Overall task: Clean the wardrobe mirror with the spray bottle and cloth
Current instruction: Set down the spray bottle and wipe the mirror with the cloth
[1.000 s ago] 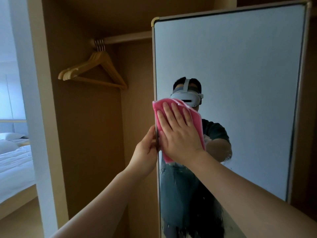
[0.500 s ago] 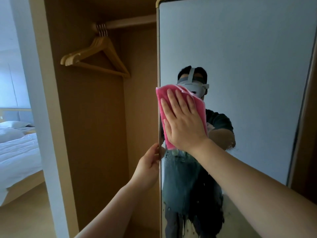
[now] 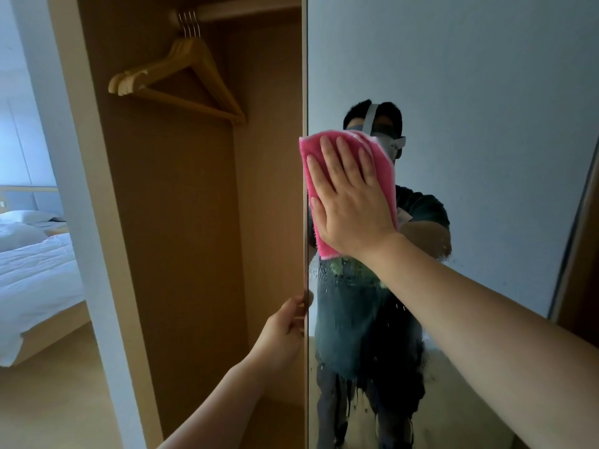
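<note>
Wardrobe mirror (image 3: 470,92) takes up the right half of the frame, standing upright, with its left edge running down the middle of the picture. A pink cloth (image 3: 384,186) lies flat against the glass at centre, hard by that left edge. The right hand (image 3: 350,215) presses it there with straight, spread fingers and an open palm; it does not clutch the cloth. The left hand (image 3: 282,335), lower and just left of centre, has its fingers curled round the mirror's edge and grips it, seemingly to steady the panel. No spray bottle is in view.

Just below the cloth the glass carries a wet patch (image 3: 350,286) of droplets and runs that reaches toward the bottom of the frame. Above and to the right, the glass looks dry and even.

The step in hand appears to be wiping, with spraying already done on the lower part. The next move likely calls for drawing the cloth down through the wet patch under firm, even pressure, in overlapping strokes, while the left hand braces the panel against the push. Runs near the bottom may need catching before they dry into streaks.

At upper left, wooden hangers (image 3: 181,82) hang from a rail (image 3: 243,8) inside the open wardrobe (image 3: 181,254). A bed (image 3: 32,270) with white linen shows at the left edge.
</note>
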